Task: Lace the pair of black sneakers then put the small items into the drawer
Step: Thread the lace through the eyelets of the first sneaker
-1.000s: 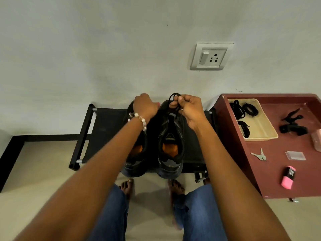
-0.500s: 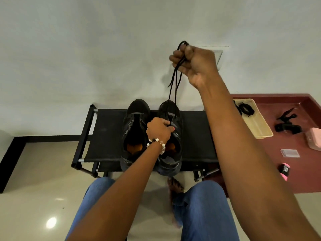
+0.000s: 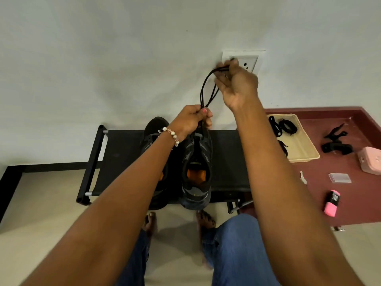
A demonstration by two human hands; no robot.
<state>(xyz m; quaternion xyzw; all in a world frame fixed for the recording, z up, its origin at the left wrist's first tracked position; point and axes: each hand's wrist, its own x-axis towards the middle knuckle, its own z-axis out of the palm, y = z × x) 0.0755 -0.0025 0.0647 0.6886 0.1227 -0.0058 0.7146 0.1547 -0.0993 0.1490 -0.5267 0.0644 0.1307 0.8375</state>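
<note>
The fingers of the right hand (image 3: pixel 237 85) are curled around the upper strands of a black shoelace (image 3: pixel 206 87), raised in front of the wall socket (image 3: pixel 247 61). The left hand (image 3: pixel 193 120) pinches the same lace lower down, just above the right sneaker (image 3: pixel 196 168), which stands beside the left sneaker (image 3: pixel 152 139) on the black worktop (image 3: pixel 121 153). To the right, in the open maroon drawer (image 3: pixel 340 203), a beige tray (image 3: pixel 303 147) holds coiled black laces (image 3: pixel 285 126); outside it lie a black clip (image 3: pixel 336 141), pink box (image 3: pixel 371 163), clear packet (image 3: pixel 339 178) and pink eraser (image 3: pixel 332 203).
</note>
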